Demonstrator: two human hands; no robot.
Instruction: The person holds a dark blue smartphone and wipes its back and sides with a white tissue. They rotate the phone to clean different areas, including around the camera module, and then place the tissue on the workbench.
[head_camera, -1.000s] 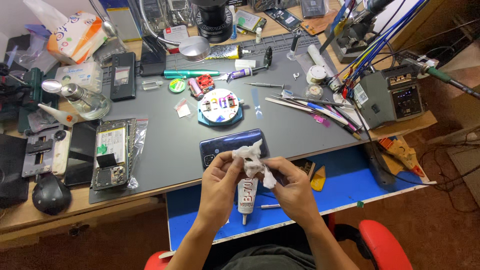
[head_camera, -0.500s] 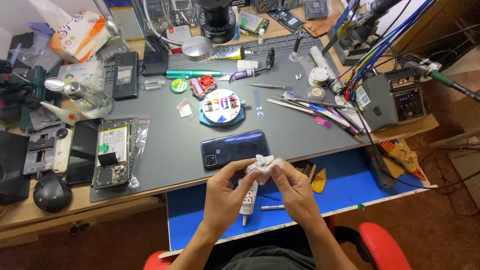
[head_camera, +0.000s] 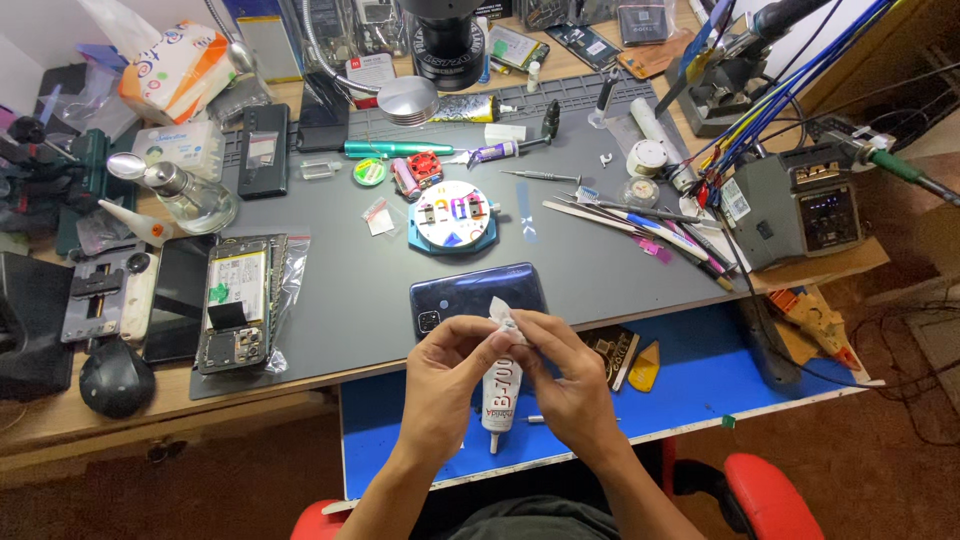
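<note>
Toward the left edge of the worktop (head_camera: 330, 340), on the grey mat, an opened phone with its battery exposed (head_camera: 238, 302) lies in a clear bag, a glass dispenser bottle (head_camera: 185, 195) behind it. Near the middle sits a round blue parts tray (head_camera: 455, 217), and just in front of it a dark blue phone (head_camera: 470, 296) lies face down close to the mat's front edge.

In front of that phone both hands meet over the blue front strip. The left hand (head_camera: 445, 385) is curled, thumb and fingertips pinching the upper end of a white glue tube (head_camera: 497, 392). The right hand (head_camera: 568, 385) closes in from the other side, its fingers pressed on the same crumpled upper end. The tube hangs between the palms, long axis running away from the person, nozzle pointing down toward the body. Both hands are equally near it, touching.

Toward the right edge stands a grey soldering station (head_camera: 797, 208), with tweezers and brushes (head_camera: 640, 215) scattered beside it.
</note>
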